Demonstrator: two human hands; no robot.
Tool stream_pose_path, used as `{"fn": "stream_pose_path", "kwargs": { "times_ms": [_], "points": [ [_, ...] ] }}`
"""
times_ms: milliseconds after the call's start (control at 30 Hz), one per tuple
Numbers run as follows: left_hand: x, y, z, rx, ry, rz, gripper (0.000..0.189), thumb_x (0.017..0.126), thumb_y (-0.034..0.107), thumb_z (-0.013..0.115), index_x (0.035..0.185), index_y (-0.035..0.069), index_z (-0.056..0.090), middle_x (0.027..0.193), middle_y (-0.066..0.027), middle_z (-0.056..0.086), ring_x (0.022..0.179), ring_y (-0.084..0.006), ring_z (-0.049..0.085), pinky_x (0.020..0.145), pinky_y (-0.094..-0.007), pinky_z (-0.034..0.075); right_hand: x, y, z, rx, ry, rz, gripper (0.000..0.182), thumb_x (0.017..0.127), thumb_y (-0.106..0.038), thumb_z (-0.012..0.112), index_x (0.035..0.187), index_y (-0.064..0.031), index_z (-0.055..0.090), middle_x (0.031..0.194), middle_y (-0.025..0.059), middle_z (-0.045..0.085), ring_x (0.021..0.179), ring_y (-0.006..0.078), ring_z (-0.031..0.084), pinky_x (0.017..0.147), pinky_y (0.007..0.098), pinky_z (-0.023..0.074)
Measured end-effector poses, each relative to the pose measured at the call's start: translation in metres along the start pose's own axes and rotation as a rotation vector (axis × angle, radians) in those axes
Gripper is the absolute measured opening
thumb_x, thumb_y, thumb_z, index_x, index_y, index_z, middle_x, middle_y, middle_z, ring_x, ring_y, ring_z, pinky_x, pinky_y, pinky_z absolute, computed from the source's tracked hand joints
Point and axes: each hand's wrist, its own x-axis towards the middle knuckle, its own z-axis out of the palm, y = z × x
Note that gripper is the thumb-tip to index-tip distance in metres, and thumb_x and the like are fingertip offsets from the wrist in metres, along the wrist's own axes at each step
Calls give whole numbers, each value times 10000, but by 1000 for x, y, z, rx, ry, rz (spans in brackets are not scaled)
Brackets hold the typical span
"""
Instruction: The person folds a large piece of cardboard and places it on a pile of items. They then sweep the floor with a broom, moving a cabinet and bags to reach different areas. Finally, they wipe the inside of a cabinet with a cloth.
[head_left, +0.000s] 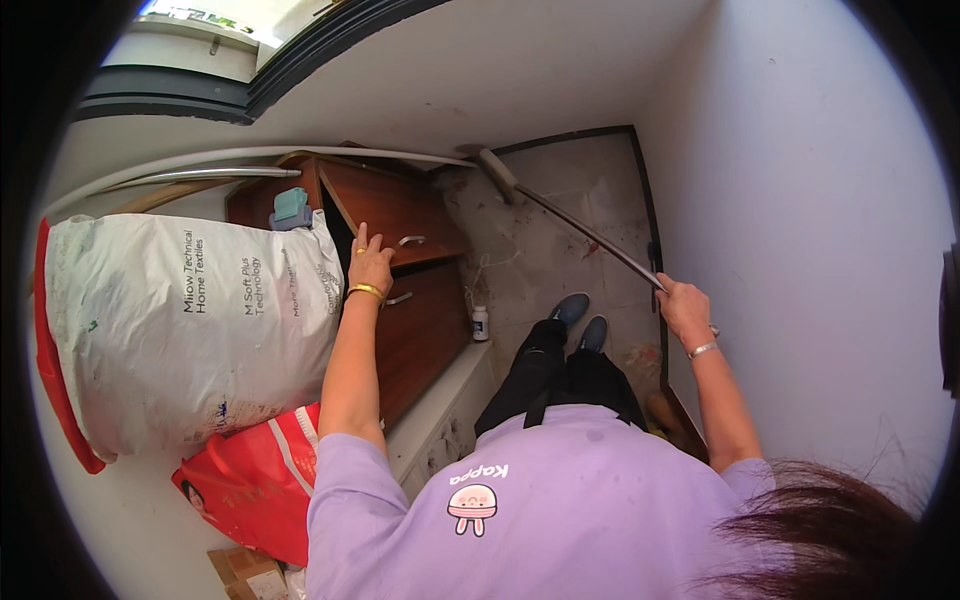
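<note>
My right hand (684, 306) is closed around the metal handle of a broom (585, 232), whose head rests on the dusty tiled floor (555, 262) near the back wall. With fingers spread, my left hand (370, 262) lies against the upper door of a reddish-brown wooden cabinet (397, 206), close to its metal pull. That door stands slightly ajar along its left edge. Beside my left wrist is a large white printed bag (187, 330).
A white bottle (480, 322) stands by the cabinet on a pale ledge (450, 405). Long poles (247, 154) lie behind the white bag. A red bag (255, 480) and a cardboard box (244, 574) sit at lower left. Walls enclose the narrow floor.
</note>
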Motion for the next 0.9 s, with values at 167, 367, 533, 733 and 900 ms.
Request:
{"fn": "stream_pose_path", "kwargs": {
  "times_ms": [167,367,533,733,900],
  "points": [
    [-1,3,-5,-10,18,-1,267,753,7,561,959,132,676,1325,-85,454,1374,-311,191,1123,-408,202,-33,5,-47,-18,23,-79,252,864,-282,565,1096,-190,595,779,121,647,744,321,619,635,433,490],
    [2,0,-8,-12,28,41,259,746,7,564,939,134,681,1316,-92,466,1374,-314,188,1126,-411,192,-6,-35,-28,97,-126,-133,237,880,-281,537,1053,-134,605,836,144,642,822,332,608,695,447,481],
    [-8,-2,-3,-25,43,32,258,737,7,569,932,134,681,1321,-92,464,1373,-314,189,1124,-417,194,21,-27,-14,86,-230,-107,234,887,-280,522,956,-91,641,870,152,648,878,336,605,741,443,482],
    [-1,-1,-7,-41,51,53,299,707,-14,581,940,144,681,1323,-89,462,1377,-318,168,1127,-425,187,154,-119,7,-122,-237,-183,206,819,-141,534,939,-64,683,970,138,666,921,306,635,797,403,496],
    [-1,-2,-8,-36,50,67,345,680,-29,592,959,154,680,1320,-87,462,1378,-318,157,1129,-426,185,210,-119,23,-35,-257,-92,235,765,-73,541,950,-45,683,996,170,655,951,323,628,792,392,505]
  ]
}}
